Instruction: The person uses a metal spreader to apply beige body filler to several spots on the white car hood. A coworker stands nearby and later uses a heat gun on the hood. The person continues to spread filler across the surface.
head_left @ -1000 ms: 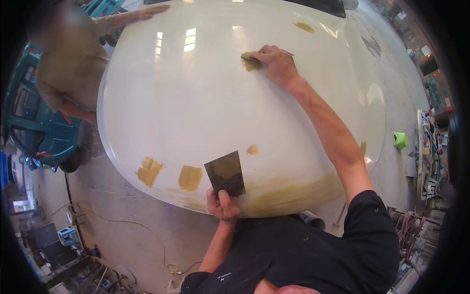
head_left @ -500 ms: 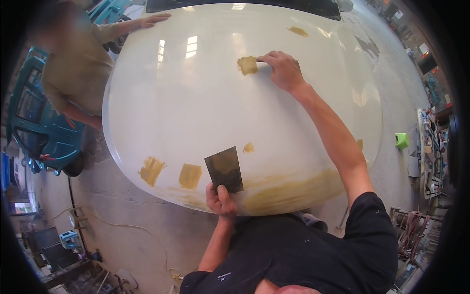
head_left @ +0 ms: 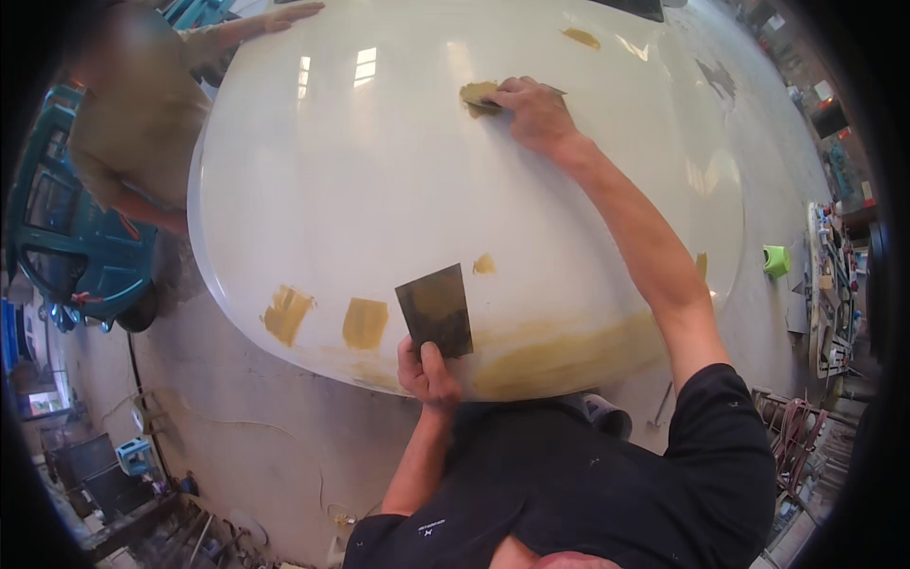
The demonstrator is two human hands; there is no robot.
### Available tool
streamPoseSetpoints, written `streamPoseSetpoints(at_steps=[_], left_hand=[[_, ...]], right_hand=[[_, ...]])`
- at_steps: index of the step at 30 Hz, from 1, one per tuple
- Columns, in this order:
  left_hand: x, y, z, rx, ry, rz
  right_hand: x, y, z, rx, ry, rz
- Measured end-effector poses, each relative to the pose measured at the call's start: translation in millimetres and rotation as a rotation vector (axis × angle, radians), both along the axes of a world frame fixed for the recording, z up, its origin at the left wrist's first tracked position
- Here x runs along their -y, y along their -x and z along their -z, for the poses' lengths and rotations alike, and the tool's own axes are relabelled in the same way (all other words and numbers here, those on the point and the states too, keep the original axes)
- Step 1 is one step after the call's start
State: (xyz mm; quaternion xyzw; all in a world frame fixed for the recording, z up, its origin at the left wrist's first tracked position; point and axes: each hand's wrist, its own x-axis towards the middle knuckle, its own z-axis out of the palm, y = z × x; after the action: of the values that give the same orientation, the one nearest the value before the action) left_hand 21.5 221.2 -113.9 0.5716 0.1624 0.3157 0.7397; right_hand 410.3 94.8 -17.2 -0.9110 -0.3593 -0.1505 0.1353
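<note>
Moved since half a second ago: right hand [head_left: 540,119] and its tool, from beside the upper patch [head_left: 477,92] onto its lower right part.
Right grip: pinching a thin flat spreader [head_left: 484,102], mostly hidden by the fingers; its edge lies over the tan filler.
Left grip: left hand [head_left: 432,375] pinches a dark plate [head_left: 450,332] by its lower end, thumb on top; a tan smear marks its face.
Plate and panel: plate overlaps the front of the white hood [head_left: 332,199]; whether they touch, I cannot tell.
Near the plate: small patch [head_left: 484,264] just beyond its upper right corner, square patch [head_left: 366,323] to its left.
Front edge: broad tan streaks [head_left: 569,356], right of the plate.
Far left: co-worker's hand [head_left: 289,17] resting on the hood, teal vehicle body [head_left: 85,228] behind that person.
Right floor: bright green container [head_left: 776,261].
</note>
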Motion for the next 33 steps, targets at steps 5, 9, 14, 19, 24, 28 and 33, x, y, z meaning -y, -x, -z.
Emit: streamPoseSetpoints(at_steps=[5,9,14,19,24,28,33], left_hand=[[-6.5,2.5,-2.3,0.076,0.15,0.126],[-9.7,3.9,3.6,-0.005,0.028,0.052],[-8.4,2.2,-2.8,-0.018,0.018,0.071],[-10.7,3.8,-2.9,-0.011,-0.014,0.079],[-8.4,3.2,-8.5,0.036,0.116,0.101],[-7.6,-3.4,-13.8,0.068,0.161,0.105],[-10.5,3.5,-11.0,0.119,0.248,0.072]], right_hand=[[12.3,16.6,-2.8,-0.053,-0.018,-0.164],[17.7,22.5,-25.9,-0.082,0.024,-0.054],[17.3,16.6,-16.0,0.037,-0.129,0.045],[15.3,39.0,-23.1,0.02,-0.232,0.107],[20.1,126.0,-47.2,0.034,-0.341,0.076],[28.5,195.8,-51.9,0.076,-0.309,0.108],[30.4,243.1,-46.7,0.038,-0.307,0.086]])
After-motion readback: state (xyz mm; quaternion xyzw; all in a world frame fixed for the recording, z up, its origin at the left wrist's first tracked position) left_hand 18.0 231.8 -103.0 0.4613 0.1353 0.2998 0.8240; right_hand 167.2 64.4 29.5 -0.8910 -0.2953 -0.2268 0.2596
